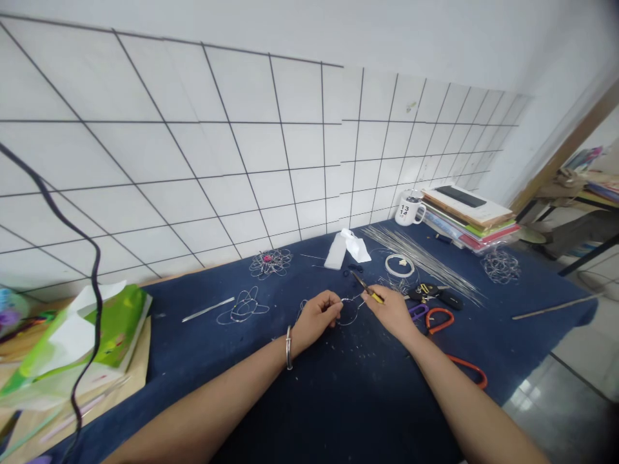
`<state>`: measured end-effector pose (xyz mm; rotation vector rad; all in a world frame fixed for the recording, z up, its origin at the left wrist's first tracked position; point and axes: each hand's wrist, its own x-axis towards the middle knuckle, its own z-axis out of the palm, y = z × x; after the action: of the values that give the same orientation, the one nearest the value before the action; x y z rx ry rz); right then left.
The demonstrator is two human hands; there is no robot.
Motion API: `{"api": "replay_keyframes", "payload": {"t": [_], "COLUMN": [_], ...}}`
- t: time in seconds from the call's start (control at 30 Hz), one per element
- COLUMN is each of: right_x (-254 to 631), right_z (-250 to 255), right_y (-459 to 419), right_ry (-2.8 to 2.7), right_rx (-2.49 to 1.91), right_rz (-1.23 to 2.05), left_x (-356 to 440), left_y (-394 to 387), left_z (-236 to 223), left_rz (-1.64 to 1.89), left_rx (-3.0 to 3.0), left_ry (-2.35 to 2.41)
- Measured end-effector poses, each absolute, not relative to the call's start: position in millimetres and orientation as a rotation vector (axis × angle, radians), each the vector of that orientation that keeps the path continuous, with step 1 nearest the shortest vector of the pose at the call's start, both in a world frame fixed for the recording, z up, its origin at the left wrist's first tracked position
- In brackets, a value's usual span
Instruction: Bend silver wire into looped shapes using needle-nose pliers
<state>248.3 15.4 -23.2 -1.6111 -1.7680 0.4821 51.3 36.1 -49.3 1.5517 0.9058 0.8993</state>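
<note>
My left hand (316, 317), a silver bangle on its wrist, is closed with thumb and fingers pinching a thin silver wire (356, 314) bent into a loop. Opposite it, my right hand (391, 313) is wrapped round pliers with yellow-and-black handles (374, 296). Their dark jaws point up and left, away from the loop. The loop spans the gap between both hands, and its right end reaches my right fingers. Left of my left hand lies a flower-shaped wire piece (244, 308). Behind it sits a denser wire flower with a pink centre (267, 263).
Long straight wires (425, 261) lie beyond my right hand, near a white ring-shaped coil (399, 265). Orange-handled scissors (439, 319) and black pliers (428, 292) are close to my right wrist. A mug (407, 210) and stacked books (469, 219) stand by the wall. A green tissue pack (91, 341) is left.
</note>
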Motion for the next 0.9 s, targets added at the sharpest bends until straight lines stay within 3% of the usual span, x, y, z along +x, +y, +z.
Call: {"api": "replay_keyframes", "payload": {"t": [0.17,0.5,0.9], "right_x": [249,244,239], "right_z": [-26,-33,-33], "right_y": [17,15,13], "right_ry": [-1.754,-1.438,-1.416], "right_rx": [-1.619,-1.49,-1.471], "right_rz": [0.571,1.267,1.33], "left_x": [51,53,55], "left_y": [38,38,34], "left_z": [-51,-50,-47], "left_rz": [0.892,1.102,1.095], "left_rx": [1.469,1.268,1.041], "left_ry": [0.923,0.934,0.854]}}
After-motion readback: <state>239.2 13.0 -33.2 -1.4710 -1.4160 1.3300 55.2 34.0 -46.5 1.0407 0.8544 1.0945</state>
